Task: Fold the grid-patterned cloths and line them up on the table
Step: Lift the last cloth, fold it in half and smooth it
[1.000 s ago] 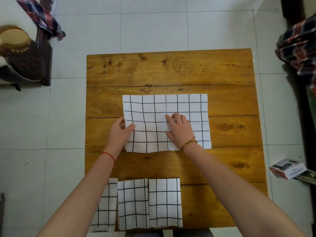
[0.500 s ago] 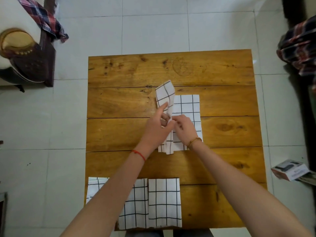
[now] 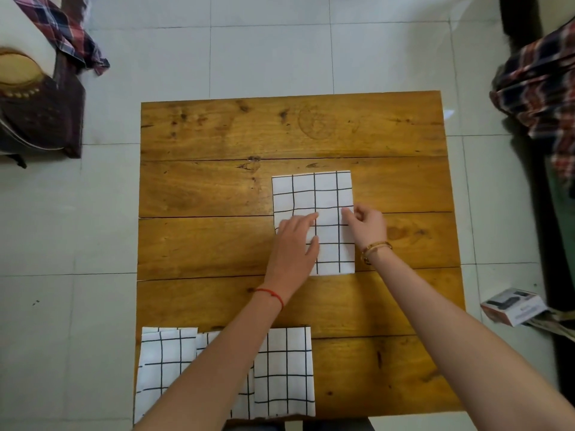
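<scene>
A white cloth with a black grid [image 3: 326, 194] lies folded into a tall rectangle, right of centre on the wooden table [image 3: 217, 188]. My left hand [image 3: 294, 247] rests flat on its left half, fingers spread. My right hand [image 3: 367, 227] is at the cloth's right edge, with curled fingertips pinching that edge. Three folded grid cloths sit in a row along the near table edge: the left one [image 3: 165, 359], the middle one [image 3: 245, 396] and the right one [image 3: 286, 368]. My left forearm hides most of the middle one.
A small box [image 3: 510, 306] lies on the tiled floor off the table's right side. Plaid fabric [image 3: 541, 88] hangs at the far right. More plaid fabric [image 3: 68, 35] drapes over dark furniture [image 3: 40, 119] at the upper left.
The wide cloth has been folded in half: my left hand carried its left half over onto the right half and now lies flat on it. My right hand moved to the right edge.
</scene>
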{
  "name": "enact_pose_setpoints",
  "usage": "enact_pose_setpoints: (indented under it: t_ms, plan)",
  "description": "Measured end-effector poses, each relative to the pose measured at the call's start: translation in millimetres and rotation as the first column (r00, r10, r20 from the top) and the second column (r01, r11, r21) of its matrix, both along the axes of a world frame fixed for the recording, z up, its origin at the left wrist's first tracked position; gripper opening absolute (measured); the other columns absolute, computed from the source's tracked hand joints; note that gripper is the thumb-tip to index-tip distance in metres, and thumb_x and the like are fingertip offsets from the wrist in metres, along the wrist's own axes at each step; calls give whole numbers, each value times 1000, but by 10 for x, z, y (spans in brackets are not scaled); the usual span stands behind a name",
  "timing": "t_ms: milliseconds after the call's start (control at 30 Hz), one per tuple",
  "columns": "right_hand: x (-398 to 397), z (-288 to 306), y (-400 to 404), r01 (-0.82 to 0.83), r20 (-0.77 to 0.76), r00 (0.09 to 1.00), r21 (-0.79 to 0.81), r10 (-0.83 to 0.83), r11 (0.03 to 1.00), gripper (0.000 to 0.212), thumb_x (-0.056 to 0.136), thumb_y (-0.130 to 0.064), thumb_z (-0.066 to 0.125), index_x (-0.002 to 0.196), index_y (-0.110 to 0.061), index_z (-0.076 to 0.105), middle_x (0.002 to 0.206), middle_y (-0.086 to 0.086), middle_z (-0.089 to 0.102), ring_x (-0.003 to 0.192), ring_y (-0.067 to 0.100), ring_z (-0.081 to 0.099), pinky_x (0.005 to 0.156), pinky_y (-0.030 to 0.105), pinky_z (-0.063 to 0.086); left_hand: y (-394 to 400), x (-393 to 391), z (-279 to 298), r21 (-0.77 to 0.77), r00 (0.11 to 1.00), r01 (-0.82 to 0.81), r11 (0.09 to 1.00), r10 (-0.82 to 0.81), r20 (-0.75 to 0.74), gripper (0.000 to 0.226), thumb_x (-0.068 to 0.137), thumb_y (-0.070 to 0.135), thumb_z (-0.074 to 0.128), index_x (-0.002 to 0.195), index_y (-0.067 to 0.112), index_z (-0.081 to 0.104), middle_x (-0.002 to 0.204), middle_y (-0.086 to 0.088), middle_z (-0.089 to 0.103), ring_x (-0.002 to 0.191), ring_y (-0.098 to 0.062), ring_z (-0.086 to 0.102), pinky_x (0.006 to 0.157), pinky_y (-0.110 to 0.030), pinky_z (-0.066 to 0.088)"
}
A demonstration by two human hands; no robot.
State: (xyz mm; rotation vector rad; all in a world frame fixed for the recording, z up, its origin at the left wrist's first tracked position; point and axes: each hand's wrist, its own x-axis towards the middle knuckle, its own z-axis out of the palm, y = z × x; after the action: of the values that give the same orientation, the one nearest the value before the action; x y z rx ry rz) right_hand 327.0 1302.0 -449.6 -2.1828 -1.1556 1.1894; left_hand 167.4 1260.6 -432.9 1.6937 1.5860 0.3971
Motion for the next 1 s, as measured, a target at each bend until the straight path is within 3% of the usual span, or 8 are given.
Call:
enact_pose_setpoints:
  t_ms: [133,233,300,500,600,700,867,1000]
  plan:
    - [67,-145,91,-40,114,992,-35,44,999,29,92,-21,52,68,-6,47,57,1,39,54,16,34,49,27,28,-36,-317,-171,11,961,100,995,-94,-261,59,97,22,47,151,20,23,155,2,25,146,-16,15,120,-39,20]
    - [89,-232,142,-98,168,979,-93,112,991,27,94,-22,50,77,-1,55,59,3,46,57,18,40,50,26,30,-86,-441,-328,-136,838,272,953,-304,-452,75,99,41,39,153,23,-9,161,2,-12,147,-21,-16,120,-50,6]
    - [95,-247,156,-142,192,968,-118,163,983,24,95,-22,49,76,-6,51,57,0,44,55,16,40,48,24,30,-134,-478,-416,-187,784,311,932,-363,-504,78,98,50,35,152,22,-15,160,2,-21,145,-22,-22,118,-56,5]
    - [88,-283,128,-204,234,946,-108,224,973,21,95,-21,48,79,-8,48,61,3,49,60,23,48,52,29,39,-218,-566,-549,-190,715,350,917,-393,-578,83,95,61,27,151,19,-18,157,2,-28,145,-28,-22,116,-61,0]
    - [72,-289,67,-223,257,934,-121,247,967,16,91,-20,49,80,-11,45,64,3,48,61,24,49,48,27,36,-200,-607,-533,-160,731,369,915,-393,-558,79,97,52,32,153,19,-12,159,0,-22,146,-26,-20,116,-60,1]
    - [35,-234,37,-220,341,909,-97,240,971,18,85,-23,56,93,-9,48,84,5,51,75,25,51,59,33,43,-127,-643,-490,-96,758,365,926,-355,-547,72,97,40,37,154,17,0,162,-1,-12,148,-23,-15,118,-57,4]
    - [-158,-166,160,-437,666,688,64,288,897,53,77,-25,57,125,-4,45,113,14,52,98,28,48,82,39,45,223,-631,-452,-42,760,344,938,-304,-575,71,97,33,38,154,15,0,161,-2,-12,147,-21,-16,118,-56,5]
    - [-409,-166,391,-717,614,544,-12,572,697,56,89,-23,46,143,-13,36,149,5,36,136,32,31,107,49,33,524,-605,-457,-49,714,358,932,-308,-629,75,98,38,39,154,14,-6,161,-4,-14,148,-24,-13,118,-57,1]
